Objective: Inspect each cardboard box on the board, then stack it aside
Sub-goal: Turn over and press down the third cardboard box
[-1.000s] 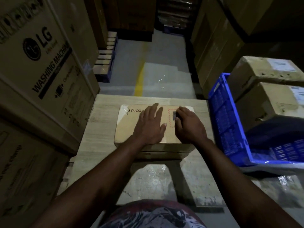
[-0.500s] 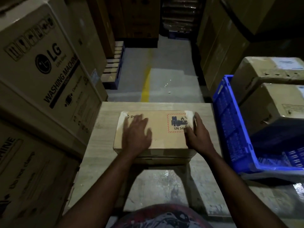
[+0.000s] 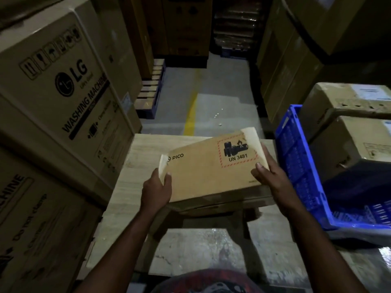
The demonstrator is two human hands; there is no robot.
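- Cardboard box (image 3: 207,166), flat and brown, printed PICO at its left end and bearing a red-hatched label reading UN 3481 at its right; it sits over the near half of the wooden board (image 3: 135,166), tilted and askew, its far right corner highest; whether its underside touches anything cannot be told
- left hand (image 3: 155,191) grips the box's near left corner; thumb curled onto the top face, fingers hidden beneath
- right hand (image 3: 268,176) grips the near right end; thumb pressed on top just below the label, fingers wrapped along the side edge
- blue crate (image 3: 296,157) stands just right of the board; two brown cartons rise out of it, the lower carton (image 3: 355,144) nearer, the upper carton (image 3: 342,98) behind it, each with a white label; something dark blue lies in front of them
- washing machine cartons (image 3: 63,87) stacked at left, close against the board
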